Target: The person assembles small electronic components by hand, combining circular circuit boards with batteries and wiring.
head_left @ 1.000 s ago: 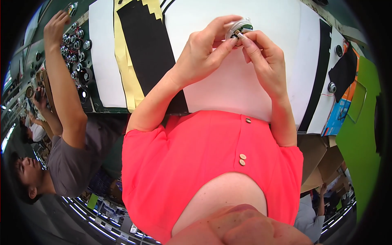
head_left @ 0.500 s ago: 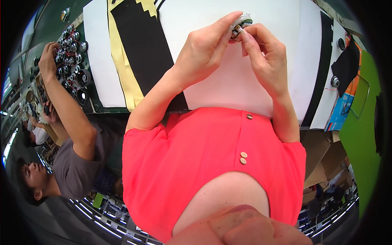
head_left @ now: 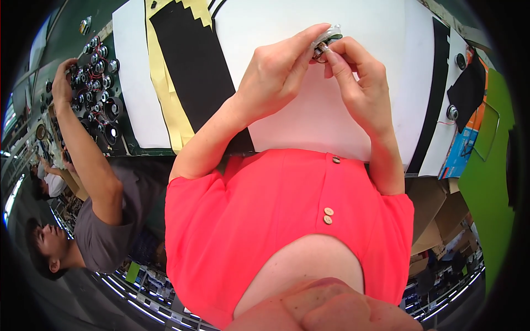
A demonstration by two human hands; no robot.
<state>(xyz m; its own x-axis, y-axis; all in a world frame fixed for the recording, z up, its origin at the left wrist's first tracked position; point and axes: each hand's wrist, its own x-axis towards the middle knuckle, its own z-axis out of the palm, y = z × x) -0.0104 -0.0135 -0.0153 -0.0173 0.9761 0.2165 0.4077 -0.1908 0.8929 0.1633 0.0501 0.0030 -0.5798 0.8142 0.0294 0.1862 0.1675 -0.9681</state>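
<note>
Over the white sheet, both my hands meet at a small round electronic part (head_left: 327, 41) with a clear plastic rim, a greenish board and wiring on its face. My left hand (head_left: 280, 69) is closed, its thumb and fingers gripping the part along its left side. From the other side my right hand (head_left: 359, 74) pinches at its inner face with thumb and forefinger, next to a light-coloured bit of the wiring. My fingertips hide much of the part, so its fine detail cannot be made out.
A white sheet (head_left: 309, 118) covers the table under my hands, with a black strip (head_left: 193, 66) and yellow sheet (head_left: 174, 110) to the left. Several small speakers with red wires (head_left: 96, 83) lie far left, near a co-worker's hand (head_left: 62, 83). A speaker (head_left: 452, 112) and black cloth (head_left: 468, 91) sit right.
My hands and the round part have shifted slightly down in the picture, keeping the same hold. At the left, the co-worker's raised arm has moved a little, and their other hand has dropped mostly from sight.
</note>
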